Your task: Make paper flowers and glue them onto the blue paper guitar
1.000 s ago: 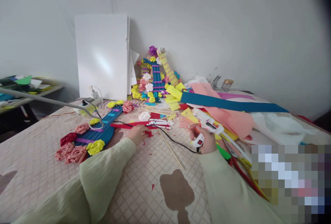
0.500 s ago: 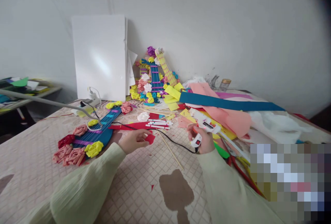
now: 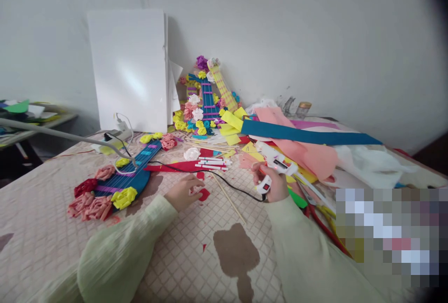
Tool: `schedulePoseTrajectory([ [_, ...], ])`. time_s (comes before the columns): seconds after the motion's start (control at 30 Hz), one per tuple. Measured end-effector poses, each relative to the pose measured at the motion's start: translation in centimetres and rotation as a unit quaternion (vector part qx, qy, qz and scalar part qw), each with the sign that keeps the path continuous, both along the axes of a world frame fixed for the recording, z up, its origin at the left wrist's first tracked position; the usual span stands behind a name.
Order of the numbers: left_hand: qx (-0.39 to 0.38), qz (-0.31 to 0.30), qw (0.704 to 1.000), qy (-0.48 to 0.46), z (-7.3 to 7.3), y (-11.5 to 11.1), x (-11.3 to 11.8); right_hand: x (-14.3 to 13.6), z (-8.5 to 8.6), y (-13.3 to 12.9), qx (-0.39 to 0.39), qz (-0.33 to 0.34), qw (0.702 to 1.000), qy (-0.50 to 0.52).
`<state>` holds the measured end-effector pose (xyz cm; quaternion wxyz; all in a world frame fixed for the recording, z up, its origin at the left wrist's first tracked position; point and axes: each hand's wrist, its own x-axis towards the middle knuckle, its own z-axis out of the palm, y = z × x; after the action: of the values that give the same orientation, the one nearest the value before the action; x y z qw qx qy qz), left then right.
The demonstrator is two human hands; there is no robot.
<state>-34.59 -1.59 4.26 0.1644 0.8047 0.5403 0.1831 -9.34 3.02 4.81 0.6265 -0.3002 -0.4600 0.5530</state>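
Note:
My right hand (image 3: 274, 183) is wrapped round the handle of a white hot glue gun (image 3: 276, 159). Its nozzle points up and to the left, and a black cord (image 3: 231, 185) runs from the handle across the table to the left. My left hand (image 3: 184, 193) hovers low over the table, thumb and fingers curved and apart. By its fingertips lies a small red piece (image 3: 204, 194); whether they touch it I cannot tell. Left of that hand lies a blue guitar-shaped craft (image 3: 140, 179) edged with pink, red and yellow crumpled flowers.
Behind my hands are a red strip (image 3: 168, 167), several white sticks (image 3: 213, 163) and a white flower (image 3: 192, 154). A thin wooden stick (image 3: 229, 199) lies between my hands. Decorated guitars (image 3: 210, 97) lean on the wall beside white boards (image 3: 129, 69). Coloured sheets (image 3: 308, 133) pile up right.
My left hand has drawn slightly back from the red piece, its fingers more apart. The right hand keeps hold of the glue gun. The view has shifted slightly.

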Motion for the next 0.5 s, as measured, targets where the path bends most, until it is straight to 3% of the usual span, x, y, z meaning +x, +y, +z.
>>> schedulePoseTrajectory([
  [0.27, 0.017, -0.029, 0.998, 0.061, -0.83, 1.06, 0.27, 0.04, 0.14, -0.12, -0.001, 0.0, 1.0, 0.011],
  [0.5, 0.038, -0.01, 0.995, 0.088, -0.92, 0.91, 0.08, -0.07, 0.34, -0.24, -0.002, -0.005, 1.0, 0.014],
])
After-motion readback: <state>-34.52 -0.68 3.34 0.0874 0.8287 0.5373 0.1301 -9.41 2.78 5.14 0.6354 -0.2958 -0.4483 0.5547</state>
